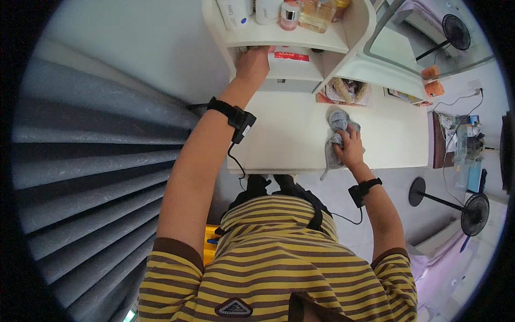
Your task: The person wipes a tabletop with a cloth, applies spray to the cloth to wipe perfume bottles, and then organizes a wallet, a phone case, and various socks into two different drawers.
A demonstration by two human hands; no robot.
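Right hand (351, 148) grips grey cloth (337, 121) on dressing table (287, 131); left hand (253, 62) inside shelf compartment (308, 70)

The grey cloth lies bunched on the cream-white tabletop, right of centre, with one end trailing toward the front edge. The right hand is on top of it, fingers bent and thumb apart, pinching a loose fold between them.

The left hand extends into the low compartment at the table's back left. Its fingertips are hidden, so I cannot tell whether they are spread, pressed together or holding anything. Just to its right lies a red-and-white packet (291, 56).

On the shelf above stand a white tube (234, 13), a pink jar (289, 15) and a glass bottle of amber liquid (317, 16). Behind the cloth, against the back of the table, sits a tan fluffy loop (342, 92). Both wrists wear black straps (221, 109) carrying small wired devices. A pleated grey curtain (102, 153) hangs at the left.
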